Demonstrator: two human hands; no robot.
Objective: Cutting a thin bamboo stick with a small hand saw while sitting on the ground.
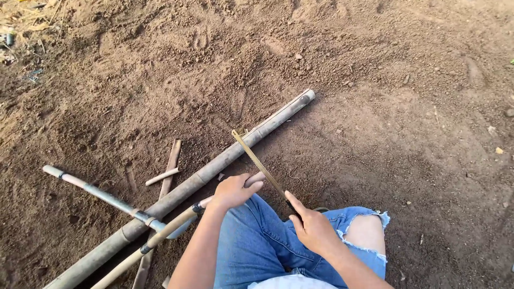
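My left hand (234, 191) grips a thin bamboo stick (160, 235) that runs down to the left over my knee. My right hand (313, 227) holds the handle of a long narrow blade (257, 160), index finger stretched along it. The blade slants up to the left, its tip reaching a thick bamboo pole (214, 163) that lies diagonally on the soil. The blade crosses the end of the thin stick just beside my left thumb. I wear torn blue denim shorts (262, 241).
A pale thin cane (93, 192) lies across the thick pole at the left. Two short bamboo offcuts (170, 166) rest on the loose brown soil (375, 107) near it. Dry straw (21, 21) sits in the upper left corner.
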